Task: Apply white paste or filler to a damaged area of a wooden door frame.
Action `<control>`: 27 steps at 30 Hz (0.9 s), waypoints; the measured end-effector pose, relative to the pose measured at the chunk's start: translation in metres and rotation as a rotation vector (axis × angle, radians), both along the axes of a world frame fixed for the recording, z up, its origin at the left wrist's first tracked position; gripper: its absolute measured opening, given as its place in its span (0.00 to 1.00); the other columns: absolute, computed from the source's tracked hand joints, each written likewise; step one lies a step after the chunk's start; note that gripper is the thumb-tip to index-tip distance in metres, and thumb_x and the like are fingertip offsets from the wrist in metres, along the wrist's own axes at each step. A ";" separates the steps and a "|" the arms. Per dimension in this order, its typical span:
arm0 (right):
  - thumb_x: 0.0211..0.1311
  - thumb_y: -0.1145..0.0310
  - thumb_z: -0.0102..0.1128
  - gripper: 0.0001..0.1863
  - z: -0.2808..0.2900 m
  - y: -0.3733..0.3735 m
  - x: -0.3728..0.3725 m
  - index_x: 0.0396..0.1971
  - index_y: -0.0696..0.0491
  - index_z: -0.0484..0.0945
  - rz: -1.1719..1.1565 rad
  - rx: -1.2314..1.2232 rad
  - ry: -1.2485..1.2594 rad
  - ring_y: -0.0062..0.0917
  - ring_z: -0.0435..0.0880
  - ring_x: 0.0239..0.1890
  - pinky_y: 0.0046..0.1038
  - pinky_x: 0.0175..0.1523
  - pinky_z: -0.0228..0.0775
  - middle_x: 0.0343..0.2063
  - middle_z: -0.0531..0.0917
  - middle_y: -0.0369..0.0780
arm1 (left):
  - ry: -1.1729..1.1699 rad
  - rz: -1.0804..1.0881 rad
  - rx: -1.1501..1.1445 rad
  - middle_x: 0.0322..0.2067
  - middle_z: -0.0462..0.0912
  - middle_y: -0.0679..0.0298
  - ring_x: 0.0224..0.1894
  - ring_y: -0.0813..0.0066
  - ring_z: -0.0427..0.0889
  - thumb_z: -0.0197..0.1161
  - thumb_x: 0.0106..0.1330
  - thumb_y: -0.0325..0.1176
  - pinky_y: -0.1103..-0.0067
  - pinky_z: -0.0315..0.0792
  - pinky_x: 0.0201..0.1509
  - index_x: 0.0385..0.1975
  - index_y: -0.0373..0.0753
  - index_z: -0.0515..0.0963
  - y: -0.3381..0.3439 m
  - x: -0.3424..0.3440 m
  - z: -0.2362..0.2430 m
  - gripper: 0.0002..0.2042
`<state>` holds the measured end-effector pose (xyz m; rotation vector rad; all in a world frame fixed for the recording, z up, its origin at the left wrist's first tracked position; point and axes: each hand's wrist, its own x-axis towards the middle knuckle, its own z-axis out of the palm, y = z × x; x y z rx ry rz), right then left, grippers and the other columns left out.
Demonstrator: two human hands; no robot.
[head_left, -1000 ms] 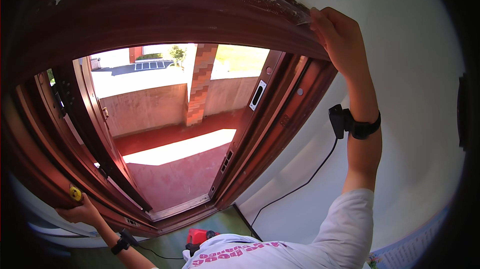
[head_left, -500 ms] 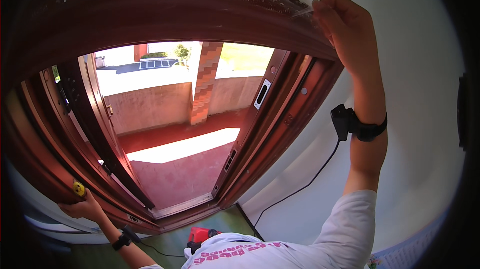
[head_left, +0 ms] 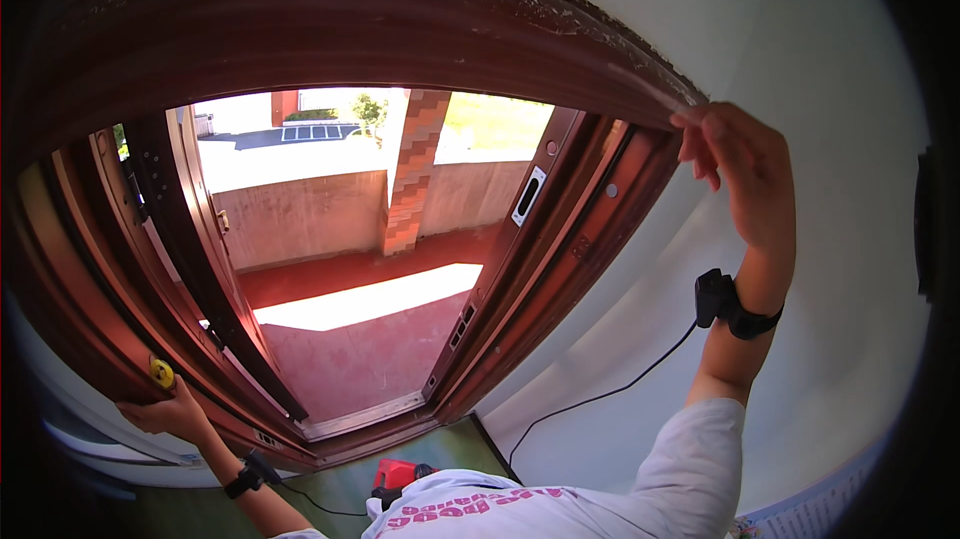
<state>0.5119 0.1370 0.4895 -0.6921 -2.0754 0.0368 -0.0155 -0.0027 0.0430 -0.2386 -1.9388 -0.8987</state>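
A dark red-brown door frame [head_left: 330, 49] surrounds the open doorway, and both of my hands are at it. Low on the left jamb, my left hand [head_left: 170, 415] is closed on a small round yellow thing with a dark middle, which looks like a tape measure [head_left: 162, 373]. At the upper right corner, my right hand [head_left: 745, 164] is raised with thumb and forefinger pinched at the frame's edge, the other fingers loosely bent. A faint, thin pale strip [head_left: 650, 89] runs along the frame to those fingertips; whether it is the tape's blade I cannot tell.
Outside are a low wall [head_left: 310, 219], a brick pillar [head_left: 408, 174] and a red floor. A red tool or case [head_left: 396, 472] is on the green floor near my body. White wall [head_left: 850, 239] stands at right. Cables [head_left: 600, 379] trail from both wrist straps.
My right hand has moved right and down, from the frame's top edge to its upper right corner. My left hand stays nearly in place with the yellow tape measure.
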 end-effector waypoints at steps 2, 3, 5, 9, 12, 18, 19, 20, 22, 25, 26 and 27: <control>0.69 0.76 0.49 0.10 -0.016 0.000 0.018 0.39 0.57 0.82 0.023 -0.169 -0.278 0.16 0.77 0.20 0.18 0.24 0.67 0.22 0.82 0.36 | 0.024 -0.014 0.005 0.64 0.57 0.38 0.64 0.38 0.60 0.75 0.49 0.47 0.50 0.58 0.64 0.70 0.26 0.42 0.001 -0.001 -0.002 0.57; 0.68 0.79 0.49 0.10 -0.021 0.000 0.025 0.39 0.56 0.82 0.027 -0.263 -0.439 0.17 0.80 0.22 0.19 0.25 0.71 0.22 0.83 0.38 | 0.047 -0.030 0.010 0.63 0.57 0.39 0.64 0.39 0.61 0.75 0.49 0.46 0.50 0.58 0.64 0.69 0.26 0.42 0.002 -0.002 -0.003 0.56; 0.67 0.80 0.52 0.08 -0.039 0.001 0.029 0.33 0.58 0.82 0.031 -0.469 -0.483 0.19 0.81 0.20 0.19 0.25 0.75 0.19 0.82 0.38 | 0.027 -0.024 0.003 0.63 0.58 0.39 0.64 0.38 0.61 0.75 0.49 0.46 0.50 0.59 0.63 0.69 0.25 0.43 0.000 -0.003 0.000 0.56; 0.66 0.69 0.59 0.11 -0.093 0.007 0.059 0.25 0.58 0.79 -0.203 -0.720 -0.538 0.17 0.78 0.17 0.20 0.24 0.70 0.16 0.80 0.36 | 0.005 0.042 -0.014 0.61 0.61 0.40 0.62 0.38 0.63 0.74 0.50 0.46 0.51 0.61 0.62 0.69 0.25 0.44 -0.009 0.003 0.012 0.55; 0.62 0.59 0.63 0.19 -0.164 0.027 0.122 0.18 0.56 0.74 -0.398 -0.843 -0.564 0.18 0.68 0.16 0.24 0.24 0.62 0.11 0.71 0.34 | 0.046 0.040 -0.019 0.59 0.63 0.39 0.60 0.38 0.66 0.74 0.48 0.47 0.51 0.62 0.60 0.69 0.26 0.43 -0.002 -0.003 0.001 0.56; 0.62 0.61 0.64 0.16 -0.216 0.046 0.192 0.21 0.57 0.75 -0.734 -0.947 -0.609 0.20 0.71 0.19 0.25 0.27 0.66 0.15 0.74 0.35 | 0.032 0.155 -0.065 0.56 0.69 0.39 0.57 0.41 0.72 0.71 0.49 0.55 0.55 0.68 0.59 0.64 0.20 0.55 -0.005 -0.005 0.008 0.52; 0.62 0.61 0.64 0.16 -0.212 0.047 0.194 0.21 0.57 0.75 -0.734 -0.957 -0.599 0.20 0.71 0.19 0.25 0.27 0.66 0.15 0.74 0.35 | 0.062 0.144 -0.059 0.55 0.69 0.39 0.56 0.41 0.72 0.72 0.48 0.52 0.54 0.69 0.58 0.64 0.20 0.54 -0.003 -0.002 0.009 0.52; 0.61 0.62 0.65 0.15 -0.201 0.045 0.191 0.24 0.57 0.76 -0.682 -0.953 -0.530 0.21 0.72 0.21 0.25 0.29 0.67 0.17 0.76 0.36 | 0.095 0.135 -0.053 0.54 0.69 0.39 0.55 0.40 0.72 0.73 0.47 0.50 0.54 0.69 0.56 0.64 0.20 0.53 -0.001 0.000 0.012 0.51; 0.60 0.65 0.65 0.11 -0.177 0.042 0.179 0.30 0.58 0.77 -0.583 -0.847 -0.411 0.22 0.74 0.24 0.25 0.33 0.68 0.21 0.79 0.36 | 0.108 0.129 -0.059 0.54 0.70 0.39 0.55 0.40 0.73 0.72 0.47 0.50 0.55 0.69 0.56 0.63 0.20 0.54 -0.003 -0.002 0.014 0.50; 0.63 0.70 0.61 0.06 -0.130 0.042 0.132 0.31 0.57 0.77 -0.427 -0.451 -0.196 0.20 0.77 0.26 0.23 0.35 0.69 0.24 0.81 0.36 | 0.106 0.135 -0.057 0.53 0.71 0.39 0.54 0.41 0.74 0.72 0.48 0.49 0.55 0.70 0.56 0.63 0.20 0.55 -0.004 0.000 0.019 0.50; 0.63 0.72 0.60 0.04 -0.113 0.043 0.117 0.31 0.57 0.77 -0.371 -0.264 -0.172 0.19 0.78 0.27 0.22 0.34 0.69 0.25 0.81 0.36 | 0.091 0.128 -0.051 0.52 0.71 0.39 0.53 0.41 0.74 0.71 0.48 0.49 0.56 0.70 0.56 0.63 0.20 0.54 -0.003 0.003 0.021 0.50; 0.63 0.73 0.60 0.03 -0.098 0.045 0.103 0.32 0.56 0.78 -0.313 -0.079 -0.145 0.18 0.78 0.27 0.20 0.32 0.68 0.25 0.81 0.35 | 0.095 0.110 -0.046 0.53 0.70 0.38 0.54 0.41 0.74 0.71 0.48 0.49 0.55 0.70 0.56 0.64 0.20 0.53 -0.002 0.008 0.026 0.50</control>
